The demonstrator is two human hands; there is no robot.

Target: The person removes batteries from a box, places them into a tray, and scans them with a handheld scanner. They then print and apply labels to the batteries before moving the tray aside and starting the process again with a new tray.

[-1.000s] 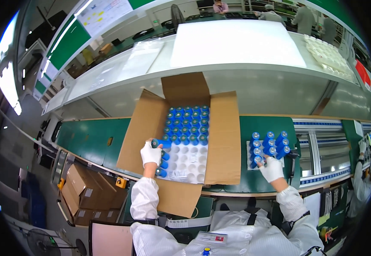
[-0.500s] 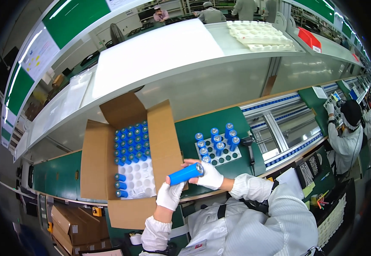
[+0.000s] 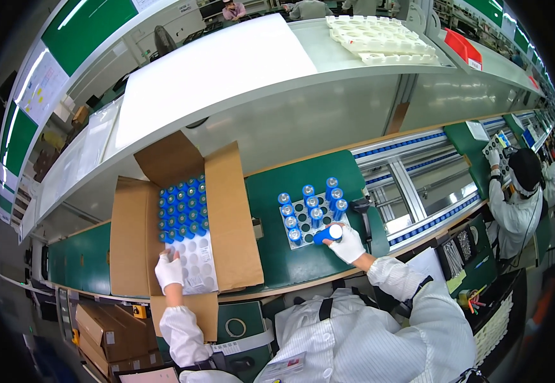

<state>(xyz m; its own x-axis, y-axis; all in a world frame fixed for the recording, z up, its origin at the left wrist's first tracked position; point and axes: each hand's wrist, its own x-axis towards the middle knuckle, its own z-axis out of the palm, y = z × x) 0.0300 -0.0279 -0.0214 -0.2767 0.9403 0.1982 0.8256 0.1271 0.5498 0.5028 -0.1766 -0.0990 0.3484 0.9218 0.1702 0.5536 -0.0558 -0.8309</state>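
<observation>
Standing on the green surface (image 3: 265, 258), the open box (image 3: 231, 223) had the left hand (image 3: 170, 270) back over it, its grip impossible to tell. At the tray (image 3: 310, 232), the fingers of the right hand (image 3: 349, 246) gripped a tilted blue cell (image 3: 323, 237) both hands had just held, so the work now looked split.

Left of centre, the large brown cardboard box (image 3: 231, 217) looks matt and smooth. Nearer the middle, upright blue cylinders (image 3: 312, 205) have glossy, plastic-like sleeves and shiny metallic tops. The green worktop (image 3: 266, 249) is smooth, faintly satiny; white gloves (image 3: 170, 270) look like matt cloth.
</observation>
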